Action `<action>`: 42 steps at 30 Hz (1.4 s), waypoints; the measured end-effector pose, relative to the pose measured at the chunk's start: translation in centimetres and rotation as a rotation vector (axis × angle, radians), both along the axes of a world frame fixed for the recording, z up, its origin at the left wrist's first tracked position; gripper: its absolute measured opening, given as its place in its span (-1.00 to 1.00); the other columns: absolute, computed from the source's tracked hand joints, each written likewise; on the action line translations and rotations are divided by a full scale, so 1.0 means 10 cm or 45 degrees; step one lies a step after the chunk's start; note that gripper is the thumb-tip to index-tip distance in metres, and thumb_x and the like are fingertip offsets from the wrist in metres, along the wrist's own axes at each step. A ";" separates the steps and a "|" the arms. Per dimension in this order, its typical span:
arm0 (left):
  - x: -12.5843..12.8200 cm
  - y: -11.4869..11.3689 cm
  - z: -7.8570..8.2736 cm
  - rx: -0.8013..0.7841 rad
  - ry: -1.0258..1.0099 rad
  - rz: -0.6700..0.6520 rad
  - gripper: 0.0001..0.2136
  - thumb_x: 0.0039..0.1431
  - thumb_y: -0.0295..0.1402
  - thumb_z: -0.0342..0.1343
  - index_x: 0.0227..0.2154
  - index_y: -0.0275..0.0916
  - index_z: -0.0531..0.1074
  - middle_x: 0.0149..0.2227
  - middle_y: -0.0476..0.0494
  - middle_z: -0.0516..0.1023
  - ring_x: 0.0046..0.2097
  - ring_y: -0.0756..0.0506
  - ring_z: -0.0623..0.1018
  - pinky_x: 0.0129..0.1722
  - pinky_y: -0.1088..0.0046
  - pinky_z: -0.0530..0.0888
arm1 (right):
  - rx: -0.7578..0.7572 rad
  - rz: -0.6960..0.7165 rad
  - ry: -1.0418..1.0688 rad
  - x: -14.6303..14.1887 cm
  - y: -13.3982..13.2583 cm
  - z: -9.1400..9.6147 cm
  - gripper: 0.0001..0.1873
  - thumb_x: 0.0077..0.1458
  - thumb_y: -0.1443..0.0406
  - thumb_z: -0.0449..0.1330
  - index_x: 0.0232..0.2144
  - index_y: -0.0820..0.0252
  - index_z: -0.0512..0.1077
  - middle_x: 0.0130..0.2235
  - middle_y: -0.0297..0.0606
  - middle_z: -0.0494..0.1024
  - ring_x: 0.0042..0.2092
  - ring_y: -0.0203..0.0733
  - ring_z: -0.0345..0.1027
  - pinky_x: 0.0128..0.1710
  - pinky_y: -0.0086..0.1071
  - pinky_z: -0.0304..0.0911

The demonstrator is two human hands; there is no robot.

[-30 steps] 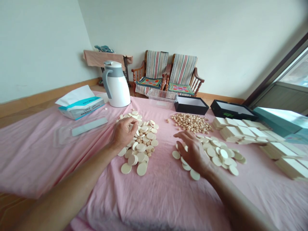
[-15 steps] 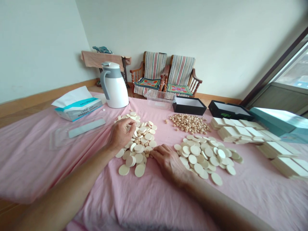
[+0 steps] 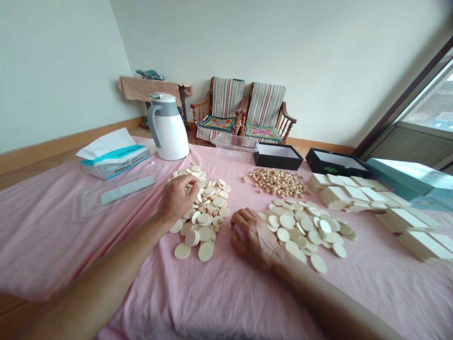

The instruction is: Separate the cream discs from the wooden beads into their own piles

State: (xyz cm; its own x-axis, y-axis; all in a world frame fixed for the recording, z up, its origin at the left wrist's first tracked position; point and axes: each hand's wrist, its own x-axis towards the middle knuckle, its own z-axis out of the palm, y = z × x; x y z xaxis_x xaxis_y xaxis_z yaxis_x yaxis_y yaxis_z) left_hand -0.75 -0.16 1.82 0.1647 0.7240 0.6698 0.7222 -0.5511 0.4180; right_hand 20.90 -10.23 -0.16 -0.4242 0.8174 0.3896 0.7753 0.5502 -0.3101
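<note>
My left hand rests at the left edge of a mixed pile of round wooden discs, its fingers curled in a pinch; anything between them is hidden. Small wooden beads lie among the discs of that pile. On the pink cloth between two piles is my right hand, closed with the fingers bent under, so its contents do not show. Just to its right spreads a second pile of wooden discs. Farther back lies a heap of wooden beads.
Stacks of pale rectangular wooden pieces stand at the right beside a teal box. Behind are two black trays and a clear plastic container. A white jug and tissue pack stand at the back left.
My right hand has drawn away from the left pile, moving right, and its fingers have curled in. My left hand has stayed in place.
</note>
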 end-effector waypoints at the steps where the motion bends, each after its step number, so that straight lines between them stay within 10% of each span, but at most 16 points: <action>1: 0.00 0.00 0.00 -0.002 0.003 -0.001 -0.86 0.13 -0.37 0.00 -0.39 -0.24 0.46 -0.36 -0.08 0.58 -0.27 -0.09 0.55 -0.23 0.45 0.42 | 0.018 -0.026 0.013 0.03 0.01 0.02 -0.85 -0.02 0.48 0.04 -0.39 0.19 0.32 -0.34 -0.21 0.40 -0.26 -0.16 0.21 -0.25 -0.32 0.14; 13: 0.02 -0.02 -0.02 0.036 0.036 -0.060 -0.85 0.14 -0.39 -0.02 -0.38 -0.26 0.45 -0.33 -0.12 0.57 -0.24 -0.11 0.53 -0.18 0.41 0.42 | 0.234 -0.726 -0.251 0.87 0.62 0.38 -0.85 0.08 0.35 0.05 -0.33 0.29 0.41 -0.27 -0.05 0.46 -0.20 -0.03 0.30 -0.24 -0.27 0.15; 23: 0.01 -0.23 0.21 -0.110 0.289 -0.415 -0.77 0.25 -0.26 -0.03 -0.19 -0.22 0.48 -0.11 -0.18 0.56 -0.03 -0.12 0.50 0.03 0.33 0.38 | -0.038 0.151 0.124 0.11 -0.13 0.15 -0.83 0.17 0.40 0.02 -0.27 0.20 0.41 -0.30 -0.22 0.47 -0.24 -0.19 0.29 -0.23 -0.35 0.18; 30: -0.10 -0.75 0.16 -0.131 0.907 -0.786 -0.26 0.00 0.10 0.13 0.21 -0.14 0.18 0.28 -0.35 0.12 0.29 -0.37 0.11 0.24 -0.03 0.08 | -0.046 0.204 0.142 -0.03 -0.25 -0.07 -0.85 0.13 0.45 0.02 -0.41 0.20 0.34 -0.36 -0.23 0.41 -0.29 -0.20 0.23 -0.30 -0.36 0.14; 42: 0.06 -0.38 -0.05 0.077 0.934 -0.653 -0.77 0.26 -0.32 -0.02 -0.09 -0.20 0.42 0.08 -0.21 0.43 0.17 -0.20 0.32 0.21 0.10 0.17 | -0.072 0.202 0.154 0.07 -0.20 -0.05 -0.85 0.14 0.47 0.04 -0.39 0.20 0.35 -0.37 -0.26 0.42 -0.31 -0.24 0.24 -0.30 -0.38 0.12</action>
